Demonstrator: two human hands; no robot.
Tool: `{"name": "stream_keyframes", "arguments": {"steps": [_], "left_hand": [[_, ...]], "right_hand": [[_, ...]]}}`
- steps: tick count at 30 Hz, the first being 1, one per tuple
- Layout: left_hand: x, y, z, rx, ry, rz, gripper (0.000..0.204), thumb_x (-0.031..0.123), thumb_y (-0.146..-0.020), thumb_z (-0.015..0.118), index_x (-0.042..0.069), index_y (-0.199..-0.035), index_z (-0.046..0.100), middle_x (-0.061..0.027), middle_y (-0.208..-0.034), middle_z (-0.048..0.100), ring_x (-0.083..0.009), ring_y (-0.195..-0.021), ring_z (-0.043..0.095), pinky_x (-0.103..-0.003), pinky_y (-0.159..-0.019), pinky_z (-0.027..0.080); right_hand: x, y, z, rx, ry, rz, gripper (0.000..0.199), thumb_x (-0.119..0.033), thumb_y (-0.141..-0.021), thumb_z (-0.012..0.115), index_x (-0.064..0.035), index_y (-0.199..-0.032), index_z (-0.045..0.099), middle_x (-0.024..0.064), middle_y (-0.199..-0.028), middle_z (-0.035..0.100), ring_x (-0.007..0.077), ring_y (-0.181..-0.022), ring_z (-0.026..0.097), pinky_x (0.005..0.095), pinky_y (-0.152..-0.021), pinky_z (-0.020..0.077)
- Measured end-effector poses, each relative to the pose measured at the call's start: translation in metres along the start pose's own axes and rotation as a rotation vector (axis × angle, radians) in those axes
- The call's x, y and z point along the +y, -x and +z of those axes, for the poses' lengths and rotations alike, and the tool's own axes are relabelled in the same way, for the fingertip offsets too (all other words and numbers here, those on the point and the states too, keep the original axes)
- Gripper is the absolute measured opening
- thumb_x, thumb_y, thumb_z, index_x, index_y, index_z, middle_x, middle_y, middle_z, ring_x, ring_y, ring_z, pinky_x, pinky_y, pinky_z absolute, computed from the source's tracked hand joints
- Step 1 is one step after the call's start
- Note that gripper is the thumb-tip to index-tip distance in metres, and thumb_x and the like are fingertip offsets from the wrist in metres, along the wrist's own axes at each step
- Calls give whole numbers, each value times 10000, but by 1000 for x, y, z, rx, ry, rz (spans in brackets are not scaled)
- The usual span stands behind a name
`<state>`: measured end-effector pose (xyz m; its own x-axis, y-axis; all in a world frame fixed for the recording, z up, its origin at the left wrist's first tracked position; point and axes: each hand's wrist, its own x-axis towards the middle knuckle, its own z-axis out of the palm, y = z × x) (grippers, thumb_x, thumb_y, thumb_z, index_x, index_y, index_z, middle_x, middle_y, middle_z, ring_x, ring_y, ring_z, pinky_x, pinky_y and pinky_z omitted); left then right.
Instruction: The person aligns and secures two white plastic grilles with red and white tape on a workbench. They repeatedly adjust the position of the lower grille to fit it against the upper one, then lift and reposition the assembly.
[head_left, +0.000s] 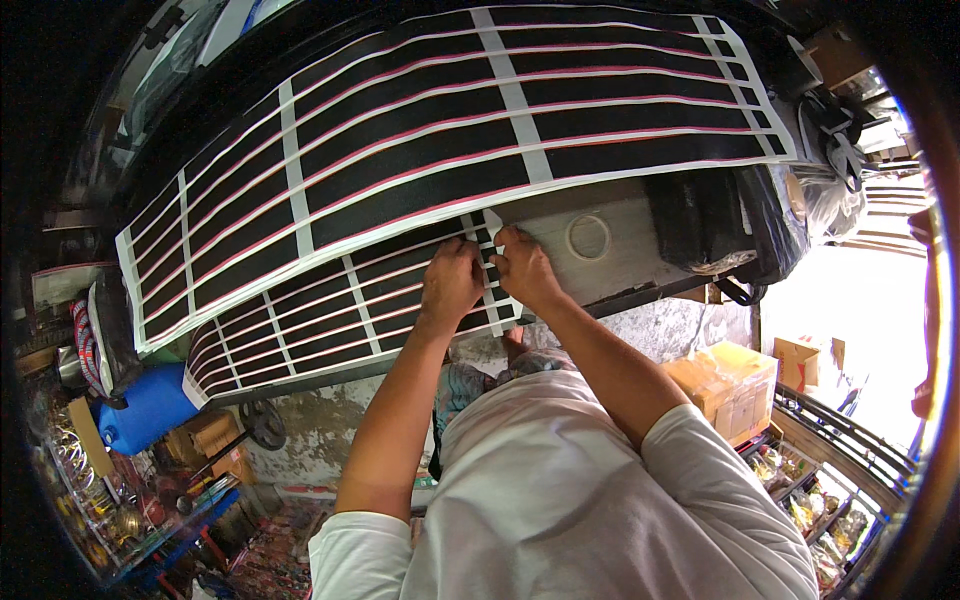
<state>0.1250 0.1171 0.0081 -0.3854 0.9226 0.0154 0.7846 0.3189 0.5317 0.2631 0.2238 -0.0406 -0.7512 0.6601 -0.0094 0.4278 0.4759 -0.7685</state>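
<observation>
A small black sheet [310, 312] with white and pink lines lies along the near edge of the worktop, partly covered by a larger sheet of the same pattern. My left hand [453, 280] is closed at its right end, fingers curled on the striped surface. Just to the right, my right hand [524, 268] is closed in a pinch on the sheet's white edge strip [492, 222], whose pointed end sticks up above the fingers. The fingertips of both hands nearly meet, and what lies under them is hidden. Beyond them, the large striped sheet [400, 148] spreads across the worktop.
A round ring [588, 237] marks the grey worktop [625, 215] right of my hands. Black plastic-wrapped bundles [705, 220] lie farther right. Below are a cardboard box [728, 385] at right, a blue drum [150, 408] and a black handwheel [263, 424] at left.
</observation>
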Motion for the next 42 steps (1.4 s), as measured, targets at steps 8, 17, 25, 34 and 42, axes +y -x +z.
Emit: {"name": "stream_keyframes", "arguments": {"steps": [8,17,25,34,42], "left_hand": [[1,-17,-7,-159,-102,23,324,87,-817,792,-24,-1103,687,-239,-1066,708,-440,-995,732,-504,-874,609],[3,-28,-13,-403,-312,162,413,118,-832,823,-32,-1180,661,-236,-1114,691,-416,-1032,729,-496,-892,612],[-1,-32,-11,-361,-334,285,311,100,-860,773,-27,-1133,691,-213,-1127,706,-381,-1002,756,-471,-881,635],[2,-29,-13,-413,-292,133,407,50,-842,773,-25,-1227,664,-242,-1190,683,-424,-1099,710,-513,-939,597],[1,-12,-24,-293,-218,84,324,55,-885,710,-26,-1198,680,-253,-1242,665,-425,-1114,701,-484,-934,606]], "right_hand": [[3,0,4,77,-65,-41,368,-4,-844,751,-7,-1158,559,242,-1048,683,480,-1031,667,544,-877,548],[0,-1,2,44,-1,-45,418,18,-808,696,16,-1209,577,283,-1167,655,503,-1142,633,532,-965,540],[-4,-1,-1,31,-5,-5,447,29,-790,709,16,-1219,581,284,-1192,651,505,-1155,632,539,-992,534],[-2,-1,1,69,-25,-45,357,39,-837,670,-17,-1167,548,259,-1102,668,493,-1096,645,553,-927,540],[-1,-3,4,50,-16,-34,340,-1,-870,724,-18,-1157,543,247,-1075,666,480,-1088,650,547,-923,537]]}}
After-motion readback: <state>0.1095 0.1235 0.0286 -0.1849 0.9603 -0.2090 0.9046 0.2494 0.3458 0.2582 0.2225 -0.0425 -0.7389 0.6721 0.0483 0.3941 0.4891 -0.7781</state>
